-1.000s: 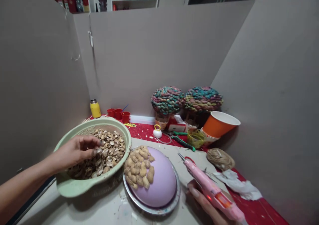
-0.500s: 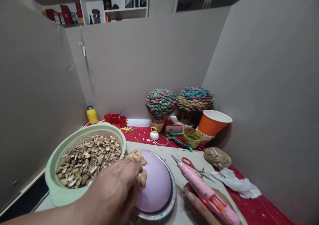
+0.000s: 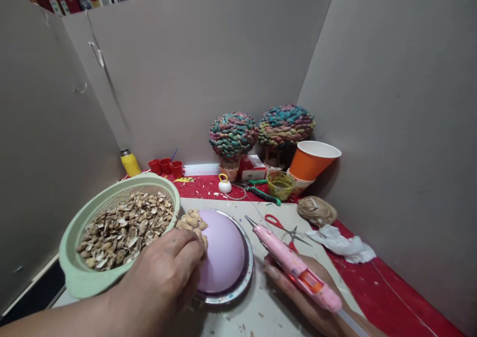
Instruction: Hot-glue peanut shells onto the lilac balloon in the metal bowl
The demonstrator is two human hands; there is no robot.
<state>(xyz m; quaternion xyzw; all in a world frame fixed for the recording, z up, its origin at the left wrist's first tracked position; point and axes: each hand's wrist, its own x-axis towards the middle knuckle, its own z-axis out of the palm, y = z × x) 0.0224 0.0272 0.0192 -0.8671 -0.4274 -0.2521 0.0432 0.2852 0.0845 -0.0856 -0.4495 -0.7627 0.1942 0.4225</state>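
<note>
A smooth purple dome (image 3: 225, 252) rests in a round metal dish (image 3: 249, 272) on the pale board. Peanut shells (image 3: 191, 221) cover part of its left side. My left hand (image 3: 167, 260) is closed at that side, its fingers pinched at a peanut shell (image 3: 203, 240) against the dome; the fingertips are partly hidden. In my right hand (image 3: 294, 297) is a pink hot glue gun (image 3: 288, 255), its metal nozzle pointing up and left, apart from the dome. A glue stick (image 3: 351, 322) sticks out of its back end. Left of the dome stands a green colander (image 3: 67, 257) full of peanut shell halves (image 3: 126, 232).
Scissors (image 3: 274, 221) with red handles lie beyond the glue gun, near a twine ball (image 3: 316, 210) and white tissue (image 3: 346, 245). Farther back are green-handled pliers (image 3: 264, 196), a yellow cup (image 3: 280, 187), orange paper cups (image 3: 313, 162), two colourful shell-covered balls (image 3: 233, 135), red cups (image 3: 176, 169) and a yellow bottle (image 3: 130, 164).
The view has tilted down and shifted right. My left fingers have closed in against the dome's left side, over the shell that showed beside them. My right hand still holds the glue gun.
</note>
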